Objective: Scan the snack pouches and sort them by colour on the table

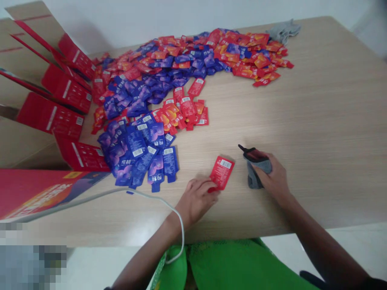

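My left hand (199,200), fingers curled together, grips the lower left corner of a flat red packet (223,171). The packet lies at a slant on the wooden table, with a white barcode label near its top. Over to the right, my right hand (276,179) is closed round a small grey cloth pouch (255,177) with black trim and a black tab at its top. Thumb and fingers press the pouch from both sides, partly hiding it. A short gap of table separates packet and pouch.
Flat blue packets (136,151) and flat red packets (184,108) lie to the left. Behind them stretches a long heap of filled red and blue sachets (181,58). Open red boxes (80,155) line the left side. A white cable (145,194) crosses my left forearm; grey cloth (284,31) lies at the back.
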`<state>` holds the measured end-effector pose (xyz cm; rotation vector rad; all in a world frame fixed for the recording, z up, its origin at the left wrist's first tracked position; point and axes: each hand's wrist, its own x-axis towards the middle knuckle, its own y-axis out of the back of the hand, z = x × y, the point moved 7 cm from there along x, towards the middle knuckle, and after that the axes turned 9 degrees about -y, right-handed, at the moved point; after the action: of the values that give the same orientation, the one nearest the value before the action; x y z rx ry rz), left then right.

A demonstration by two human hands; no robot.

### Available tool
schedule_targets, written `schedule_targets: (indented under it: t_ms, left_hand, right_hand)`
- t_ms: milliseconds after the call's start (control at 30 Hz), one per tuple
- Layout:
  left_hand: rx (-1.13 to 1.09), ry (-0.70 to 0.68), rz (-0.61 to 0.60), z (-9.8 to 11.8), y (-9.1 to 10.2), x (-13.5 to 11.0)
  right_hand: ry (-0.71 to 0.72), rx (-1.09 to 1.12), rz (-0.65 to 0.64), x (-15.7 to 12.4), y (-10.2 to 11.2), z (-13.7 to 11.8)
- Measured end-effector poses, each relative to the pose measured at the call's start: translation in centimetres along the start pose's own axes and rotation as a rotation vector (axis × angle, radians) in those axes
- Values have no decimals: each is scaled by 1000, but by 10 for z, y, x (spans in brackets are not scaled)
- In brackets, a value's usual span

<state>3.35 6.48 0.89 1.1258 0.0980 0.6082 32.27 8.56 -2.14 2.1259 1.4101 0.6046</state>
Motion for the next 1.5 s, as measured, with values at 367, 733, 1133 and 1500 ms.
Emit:
schedule_targets:
  t_ms: [367, 733, 1133, 1500]
  left_hand:
    - [122, -106, 172, 26, -19, -25]
    - [133, -118, 132, 26, -27, -28]
    - [50, -17, 174, 25, -28, -27]
    - [33, -36, 220, 23, -26, -28]
  right_hand:
    - [450, -116, -102, 1, -15, -101]
    - [769, -416, -427, -9, -102, -101]
    - [748, -250, -246, -8, -59, -135]
    - [718, -526, -329, 29, -91, -89]
